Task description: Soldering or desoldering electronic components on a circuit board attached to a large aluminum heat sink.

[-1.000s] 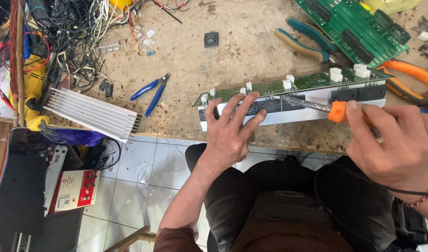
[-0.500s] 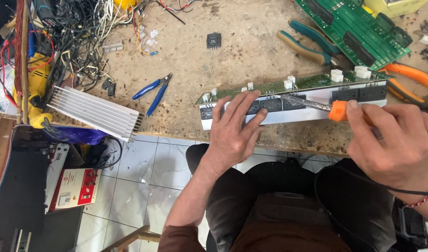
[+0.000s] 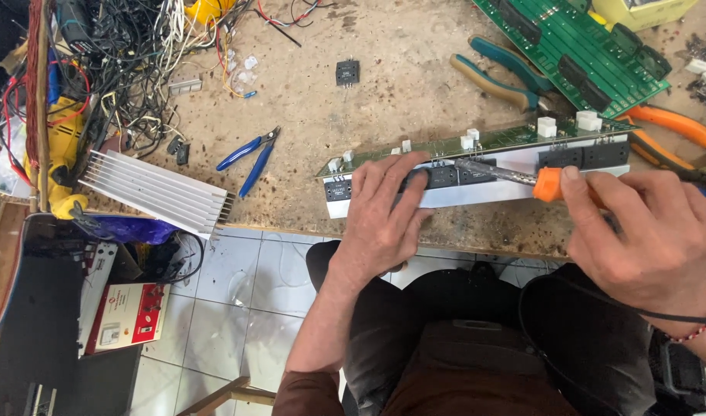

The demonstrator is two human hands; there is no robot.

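Observation:
A long green circuit board on a white metal bar (image 3: 514, 166) lies near the bench's front edge, with black square parts along its face. My left hand (image 3: 384, 212) presses flat on the bar's left half, fingers spread over the black parts. My right hand (image 3: 645, 231) grips a screwdriver with an orange handle (image 3: 549, 185); its metal shaft points left and its tip meets a black part beside my left fingers.
Blue-handled cutters (image 3: 253, 154) and a ribbed silver heat sink (image 3: 156, 189) lie at left by tangled wires (image 3: 129, 54). Teal pliers (image 3: 499, 73), a second green board (image 3: 576, 46) and orange pliers (image 3: 669, 127) sit behind. A loose black part (image 3: 347, 72) rests mid-bench. A red-and-white box (image 3: 129, 316) stands on the tiled floor.
Both hands and the screwdriver keep their places on the board; only the camera view shifts slightly.

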